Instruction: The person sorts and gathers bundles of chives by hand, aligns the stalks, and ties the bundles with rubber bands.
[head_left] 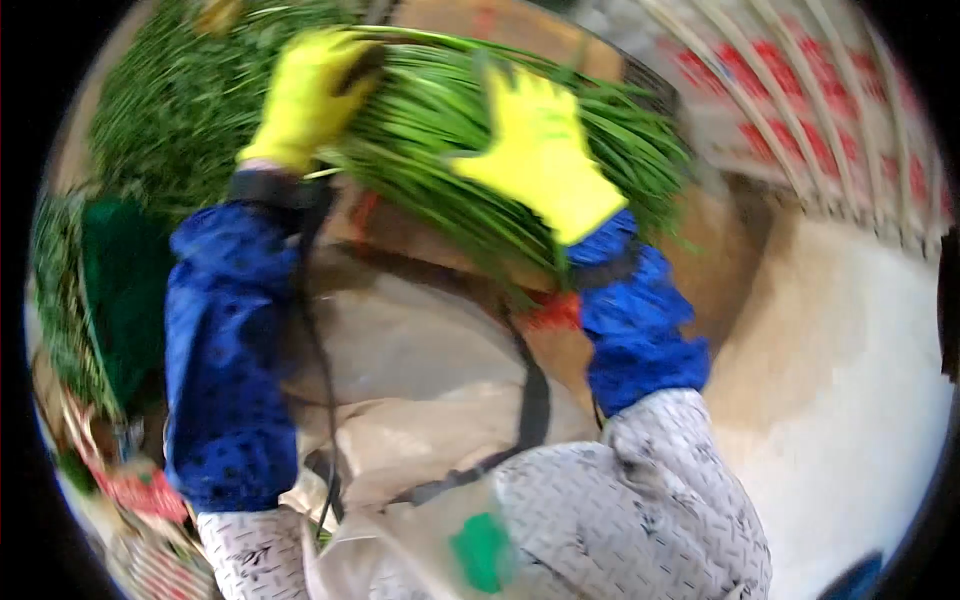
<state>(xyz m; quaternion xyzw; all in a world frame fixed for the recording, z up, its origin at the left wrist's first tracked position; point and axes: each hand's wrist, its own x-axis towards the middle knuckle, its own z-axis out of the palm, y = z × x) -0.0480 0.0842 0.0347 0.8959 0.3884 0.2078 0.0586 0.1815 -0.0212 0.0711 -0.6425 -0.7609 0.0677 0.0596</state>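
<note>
Long green stalks [430, 110] lie in a loose bundle across a cardboard box [440, 225]. My left hand [315, 95], in a yellow glove, is at the bundle's left end, with its fingers curled and blurred; whether they grip stalks is unclear. My right hand [540, 145], also in a yellow glove, lies on top of the stalks with its thumb and fingers spread. Blue sleeve covers reach from both wrists towards the elbows.
Feathery greens [170, 110] are heaped at the upper left, beside a dark green cloth [125, 300]. A white rack [790, 90] with red-printed bags behind it stands at the upper right. A pale floor [850, 350] shows at the right.
</note>
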